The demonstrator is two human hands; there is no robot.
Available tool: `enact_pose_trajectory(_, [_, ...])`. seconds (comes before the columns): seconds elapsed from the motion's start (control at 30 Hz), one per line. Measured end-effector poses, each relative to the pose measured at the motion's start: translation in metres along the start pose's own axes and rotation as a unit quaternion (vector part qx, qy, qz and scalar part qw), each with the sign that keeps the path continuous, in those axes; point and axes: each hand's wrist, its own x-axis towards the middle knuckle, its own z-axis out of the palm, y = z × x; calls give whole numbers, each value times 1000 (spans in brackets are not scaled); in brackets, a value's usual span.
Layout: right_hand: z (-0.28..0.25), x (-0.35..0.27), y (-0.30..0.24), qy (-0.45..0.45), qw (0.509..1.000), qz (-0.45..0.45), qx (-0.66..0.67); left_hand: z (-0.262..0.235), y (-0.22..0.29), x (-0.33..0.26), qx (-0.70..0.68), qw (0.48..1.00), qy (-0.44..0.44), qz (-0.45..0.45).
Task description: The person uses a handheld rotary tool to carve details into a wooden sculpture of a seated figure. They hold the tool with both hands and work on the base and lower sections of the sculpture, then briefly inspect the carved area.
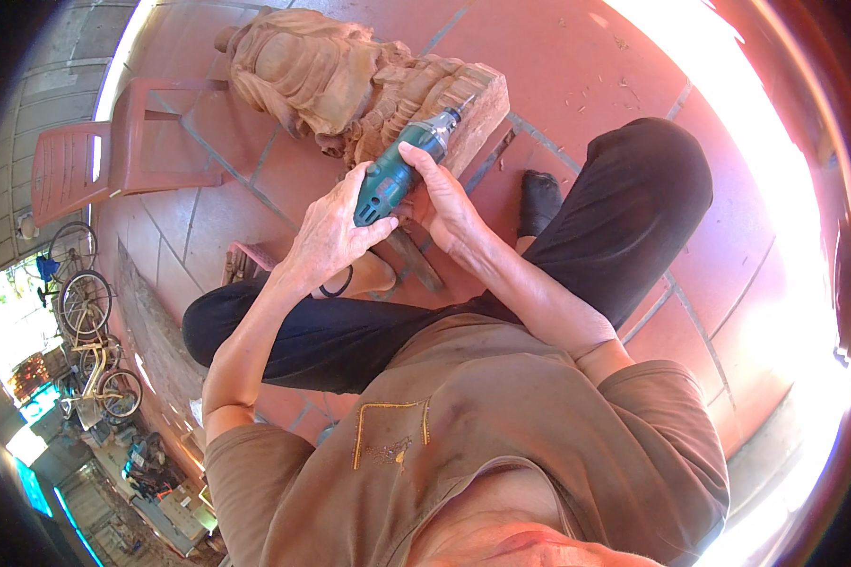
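Both my hands hold a green die grinder [388, 180] with a silver nose and a thin bit at its tip. My left hand [334, 225] grips the rear part of its body. My right hand [442, 201] wraps the body nearer the nose, thumb on top. The tool's tip lies over the base end of a carved wooden statue [303, 71], which rests on its side or back ahead of me. Whether the bit touches the wood I cannot tell. Deep folds and relief cover the statue, and its base is a plain block.
My bent legs in dark trousers [648, 217] frame the work on the red tiled floor [577, 66]. A wooden piece [414, 260] lies below the tool. A reddish plastic chair [123, 151] is at the left, with bicycles [87, 302] beyond. Wood shavings lie at the upper right.
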Motion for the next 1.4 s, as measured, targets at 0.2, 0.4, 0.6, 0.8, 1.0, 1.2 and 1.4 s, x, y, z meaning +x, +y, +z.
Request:
enact_pose_trajectory(0.2, [-1, -3, 0, 2, 1000, 1, -9, 2, -1, -1, -1, 1000, 4, 12])
enact_pose_trajectory(0.4, [-3, 3, 4, 11, 1000, -1, -5, 4, -5, -2, -1, 1000, 15, 14])
enact_pose_trajectory(0.6, [-5, 7, 5, -3, 1000, -5, -13, 3, -2, -2, -2, 1000, 10, -4])
enact_pose_trajectory(0.8, [-5, 11, 7, 2, 1000, -7, -11, 5, -6, -1, 0, 1000, 13, -17])
enact_pose_trajectory(1.0, [-2, 10, 6, -3, 1000, -11, -19, 4, -6, -1, -3, 1000, 17, -16])
enact_pose_trajectory(1.2, [-4, 12, 8, -3, 1000, -12, -19, 4, -5, -1, 3, 1000, 12, -25])
enact_pose_trajectory(1.4, [-3, 13, 8, 0, 1000, -15, -18, 4, -5, -1, 5, 1000, 16, -22])
